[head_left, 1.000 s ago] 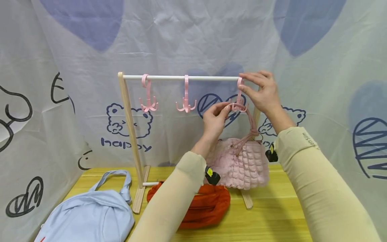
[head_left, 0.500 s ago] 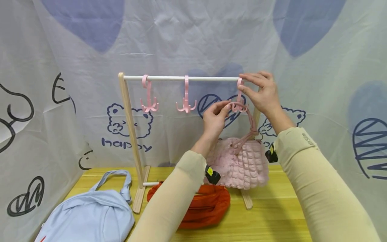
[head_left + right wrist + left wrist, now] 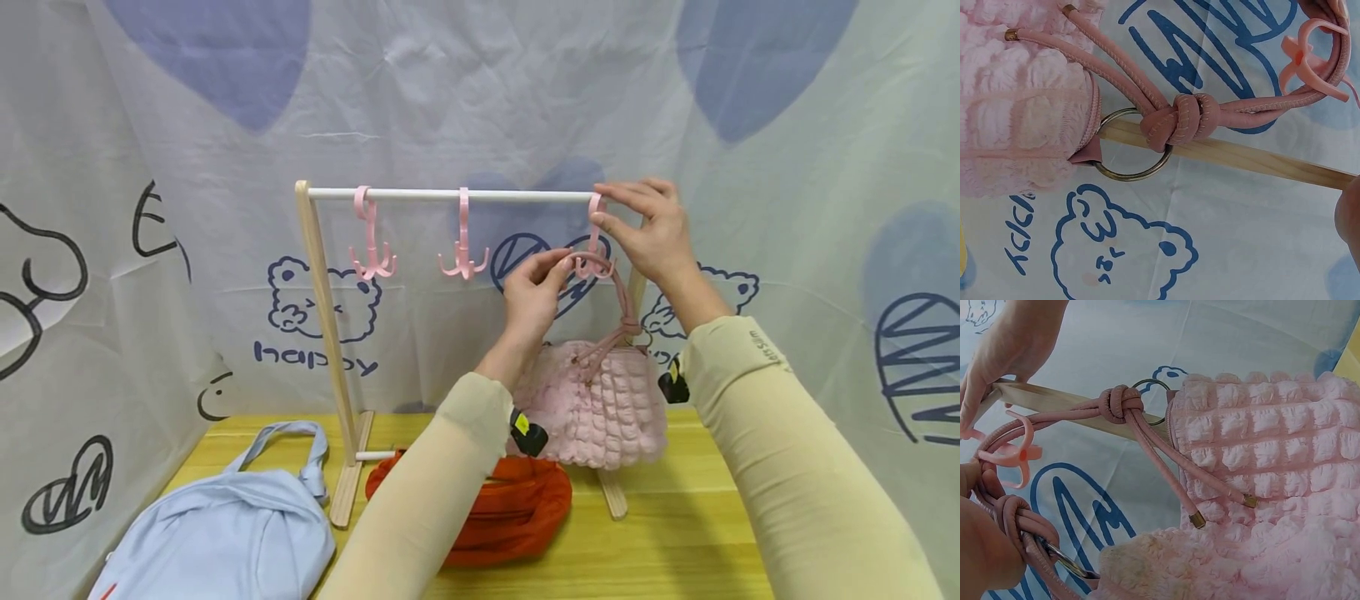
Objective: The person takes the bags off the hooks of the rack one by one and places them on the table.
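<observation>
A pink puffy handbag (image 3: 600, 408) hangs by its knotted cord handle (image 3: 624, 304) at the right end of the rack. My left hand (image 3: 529, 292) pinches the top of that handle between thumb and fingers, beside the right pink hook (image 3: 595, 265). The handle loop passes over the prongs of this hook (image 3: 1022, 453), seen close in the left wrist view; whether its weight rests there I cannot tell. My right hand (image 3: 652, 229) pinches the hook's upper curve at the white rod (image 3: 412, 195). A metal ring (image 3: 1132, 175) joins handle and bag.
Two more pink hooks, a left one (image 3: 372, 267) and a middle one (image 3: 463, 265), hang from the rod. A light blue bag (image 3: 232, 533) lies at the left of the yellow table (image 3: 667, 533). An orange-red bag (image 3: 517, 517) lies below the rack, partly behind my left sleeve.
</observation>
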{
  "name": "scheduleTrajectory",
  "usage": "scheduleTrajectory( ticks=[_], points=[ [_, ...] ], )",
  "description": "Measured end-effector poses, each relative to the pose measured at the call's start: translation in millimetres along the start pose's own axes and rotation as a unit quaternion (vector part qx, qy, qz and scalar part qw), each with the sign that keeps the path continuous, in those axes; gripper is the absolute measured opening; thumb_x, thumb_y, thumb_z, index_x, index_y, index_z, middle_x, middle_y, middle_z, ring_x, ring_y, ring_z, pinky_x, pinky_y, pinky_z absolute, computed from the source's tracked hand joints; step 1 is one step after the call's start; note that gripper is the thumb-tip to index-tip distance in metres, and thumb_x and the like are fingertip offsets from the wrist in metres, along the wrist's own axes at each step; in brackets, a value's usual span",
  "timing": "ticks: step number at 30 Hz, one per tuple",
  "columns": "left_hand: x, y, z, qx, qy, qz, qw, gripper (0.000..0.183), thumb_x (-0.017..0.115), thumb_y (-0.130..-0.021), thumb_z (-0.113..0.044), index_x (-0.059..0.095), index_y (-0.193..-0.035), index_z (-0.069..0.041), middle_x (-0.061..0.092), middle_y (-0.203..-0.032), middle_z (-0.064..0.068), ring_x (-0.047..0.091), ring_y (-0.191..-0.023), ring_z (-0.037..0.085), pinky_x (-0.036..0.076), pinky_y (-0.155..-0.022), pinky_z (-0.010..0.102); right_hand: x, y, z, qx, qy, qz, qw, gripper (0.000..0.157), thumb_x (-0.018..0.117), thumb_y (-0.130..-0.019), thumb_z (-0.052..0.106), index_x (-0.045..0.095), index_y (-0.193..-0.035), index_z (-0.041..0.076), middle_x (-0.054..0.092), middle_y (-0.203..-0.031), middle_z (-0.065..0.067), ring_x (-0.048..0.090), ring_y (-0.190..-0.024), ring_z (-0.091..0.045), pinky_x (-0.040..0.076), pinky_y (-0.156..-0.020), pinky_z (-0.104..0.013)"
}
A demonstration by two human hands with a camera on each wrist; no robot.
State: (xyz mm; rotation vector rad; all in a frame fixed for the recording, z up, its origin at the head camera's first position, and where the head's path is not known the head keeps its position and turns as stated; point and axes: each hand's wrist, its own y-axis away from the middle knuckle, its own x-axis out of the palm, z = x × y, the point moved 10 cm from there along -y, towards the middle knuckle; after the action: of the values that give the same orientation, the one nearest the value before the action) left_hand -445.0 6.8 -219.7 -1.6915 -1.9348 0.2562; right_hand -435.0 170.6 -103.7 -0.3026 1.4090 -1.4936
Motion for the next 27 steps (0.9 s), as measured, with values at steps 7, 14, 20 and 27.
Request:
scheduleTrajectory(
  ticks=[7, 14, 20, 27],
  points=[
    [1.0, 1.1, -4.2, 0.007, -0.011, 0.010, 0.9999, 0.020, 0.072, -0.100, -0.013, 0.077, -0.116, -0.004, 0.077, -0.104, 0.007, 0.065, -0.084, 0.010, 0.056, -0.076, 0.023, -2.2, -0.3, 1.8, 0.000, 0.001, 0.001, 1.000, 0.039, 0.080, -0.093, 0.013, 0.073, -0.132, 0.009, 0.069, -0.136, -0.012, 0.046, -0.133, -0.035, 0.035, -0.112, -0.051],
    [-0.2, 3.3, -5.0, 0.001, -0.015, 0.012, 0.9998, 0.020, 0.071, -0.100, -0.016, 0.077, -0.117, -0.007, 0.075, -0.100, 0.002, 0.064, -0.084, 0.008, 0.054, -0.075, 0.021, -2.3, 0.8, 1.4, 0.009, 0.009, 0.005, 1.000, 0.040, 0.080, -0.094, 0.016, 0.073, -0.132, 0.011, 0.068, -0.137, -0.010, 0.045, -0.135, -0.033, 0.035, -0.113, -0.053],
    [1.7, 0.8, -8.5, 0.015, -0.009, 0.008, 0.9998, 0.019, 0.071, -0.100, -0.013, 0.077, -0.116, -0.004, 0.071, -0.088, -0.002, 0.060, -0.076, 0.007, 0.053, -0.073, 0.030, -2.3, 0.8, 1.3, 0.009, 0.007, 0.006, 1.000, 0.040, 0.080, -0.094, 0.015, 0.072, -0.133, 0.011, 0.068, -0.137, -0.011, 0.044, -0.134, -0.033, 0.035, -0.112, -0.054],
    [3.8, -1.6, -8.4, 0.010, -0.006, 0.000, 0.9999, 0.019, 0.071, -0.100, -0.010, 0.077, -0.116, -0.003, 0.076, -0.097, 0.009, 0.061, -0.077, 0.007, 0.057, -0.080, 0.034, -2.3, 1.2, 2.8, 0.002, 0.004, 0.001, 1.000, 0.040, 0.080, -0.093, 0.014, 0.072, -0.132, 0.009, 0.068, -0.136, -0.013, 0.045, -0.134, -0.035, 0.035, -0.112, -0.055]
  ],
)
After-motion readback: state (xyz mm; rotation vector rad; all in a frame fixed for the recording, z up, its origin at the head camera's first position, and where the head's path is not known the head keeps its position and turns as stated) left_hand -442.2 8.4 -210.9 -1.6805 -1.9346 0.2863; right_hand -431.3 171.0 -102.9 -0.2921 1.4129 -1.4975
